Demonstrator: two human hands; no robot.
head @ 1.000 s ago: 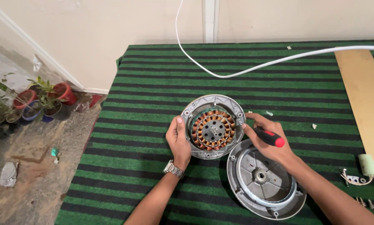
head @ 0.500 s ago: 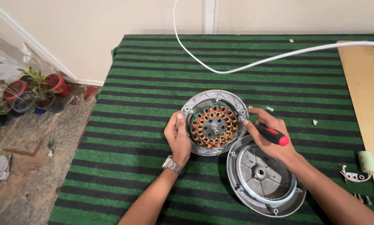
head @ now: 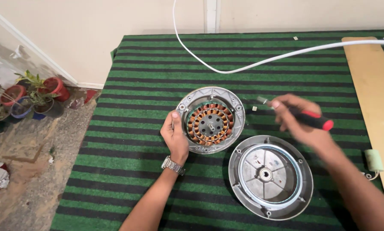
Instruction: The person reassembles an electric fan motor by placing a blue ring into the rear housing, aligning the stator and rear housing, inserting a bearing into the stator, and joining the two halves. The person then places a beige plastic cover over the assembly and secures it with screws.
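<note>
Left hand (head: 176,136) grips the left rim of the round motor housing (head: 210,119), thumb on the rim's top edge, fingers curled round the side; wristwatch (head: 172,165) on that wrist. Housing lies flat on the green-and-black striped bench (head: 127,128), approx. centre of view, open side up, w/ copper stator windings (head: 210,124) ringed round a central shaft.

Right hand (head: 295,117) is closed round a screwdriver (head: 305,118) w/ black-and-red handle; metal tip points left, near the housing's right edge but not touching it. Hand is motion-blurred, so exact finger positions can't be told.

Separate grey end cover (head: 270,176) rests on the bench just below-right of the housing, inner side up, bearing seat at its centre; rims close, contact unclear.

White cable (head: 243,66) loops across the bench's far part. Pale wooden board (head: 372,94) lies along the right edge, small pale-green roll (head: 374,160) beside it. Potted plants (head: 37,96) stand on the floor at left, by the wall.
</note>
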